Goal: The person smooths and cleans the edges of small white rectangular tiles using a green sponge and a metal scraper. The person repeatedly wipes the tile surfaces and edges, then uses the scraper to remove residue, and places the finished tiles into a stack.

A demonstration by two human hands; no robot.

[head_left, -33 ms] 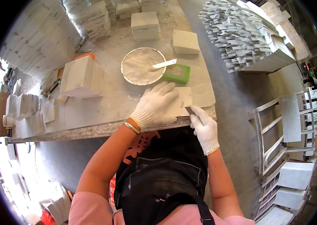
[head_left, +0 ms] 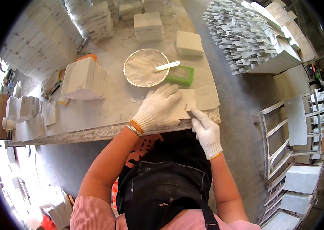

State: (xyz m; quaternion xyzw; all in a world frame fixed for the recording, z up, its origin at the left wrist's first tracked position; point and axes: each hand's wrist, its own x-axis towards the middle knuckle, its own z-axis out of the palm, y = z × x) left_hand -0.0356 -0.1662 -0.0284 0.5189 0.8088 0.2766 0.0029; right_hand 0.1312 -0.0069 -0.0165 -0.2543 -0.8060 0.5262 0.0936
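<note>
Far left: pale stone tiles (head_left: 28, 109) lying flat and propped near the desk's left end, partly washed out by glare.
Left of centre: tall stack of white marble tiles (head_left: 83, 78) leaning slightly, an orange object (head_left: 86, 57) just behind it.
Desk: grey-white stone desk (head_left: 104, 111), surface dusty, front edge rough and chipped.
Centre: round metal-rimmed pan (head_left: 145, 68) holding pale paste, a flat spatula (head_left: 167, 65) resting across its right rim.
Beside the pan: green rectangular block (head_left: 179, 75), touching the rim on the right.
Left hand: left hand (head_left: 157, 108) in a white knit glove, spread flat, fingers extended, pressing down on the marble tile (head_left: 185, 101); grip open, nothing clasped.
Marble tile: flat on the desk near the front edge, mostly covered by the left palm, right corner showing.
Right hand: right hand (head_left: 207, 132) gloved, at the tile's lower right corner by the desk edge; grip closed, fingers curled; any tool inside too hidden to tell.
Right: floor, metal racks (head_left: 284, 134) with slabs, heaps of cut stone strips (head_left: 242, 34).
Risk: tile close to the desk edge, likely to slide off and crack under uneven pressure; corner liable to chip; leaning stack possibly toppling with a jolt.
</note>
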